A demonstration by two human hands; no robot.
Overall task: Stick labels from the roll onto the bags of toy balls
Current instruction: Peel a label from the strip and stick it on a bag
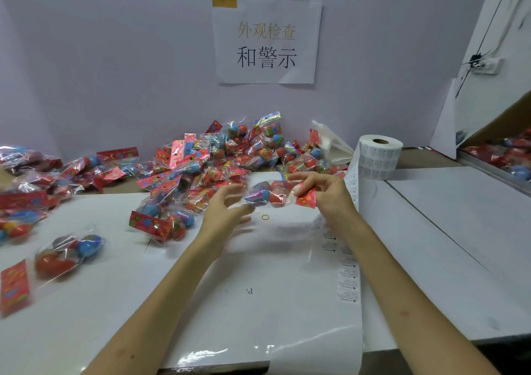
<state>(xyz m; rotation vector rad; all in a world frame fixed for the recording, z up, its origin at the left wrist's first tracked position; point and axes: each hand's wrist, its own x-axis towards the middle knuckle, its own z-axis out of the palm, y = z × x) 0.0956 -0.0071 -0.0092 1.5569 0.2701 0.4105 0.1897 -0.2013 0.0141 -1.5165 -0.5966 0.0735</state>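
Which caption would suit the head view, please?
Right hand pinches a bag of toy balls by its red header, left hand at its other end, beside the label roll.

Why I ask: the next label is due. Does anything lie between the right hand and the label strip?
Nothing visible does. The right hand pinches the held bag by its red header, and the label strip from the roll runs along the table directly below that wrist.
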